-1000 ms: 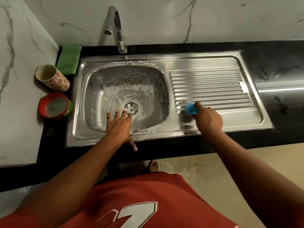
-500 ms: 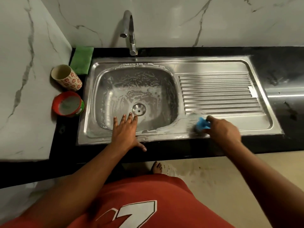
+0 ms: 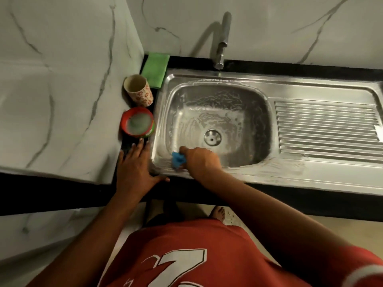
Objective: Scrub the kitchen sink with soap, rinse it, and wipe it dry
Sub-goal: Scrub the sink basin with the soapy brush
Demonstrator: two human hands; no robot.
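Marble walls back a black bench (image 3: 290,68) carrying the steel sink (image 3: 310,175), its basin filmed with suds. Soaping looks to be the step in hand. The right hand (image 3: 202,160) pinches a blue scrubber (image 3: 178,160) against the sink's front-left rim. The left hand (image 3: 134,166) lies spread flat just left of the sink. The left rim likely comes next, then rinsing. A soap tub (image 3: 137,123), cup (image 3: 138,90) and green cloth (image 3: 156,70) crowd that side.

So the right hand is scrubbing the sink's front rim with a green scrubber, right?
No, the scrubber is blue, not green; the head view shows it. The right hand does hold it on the sink's front rim.
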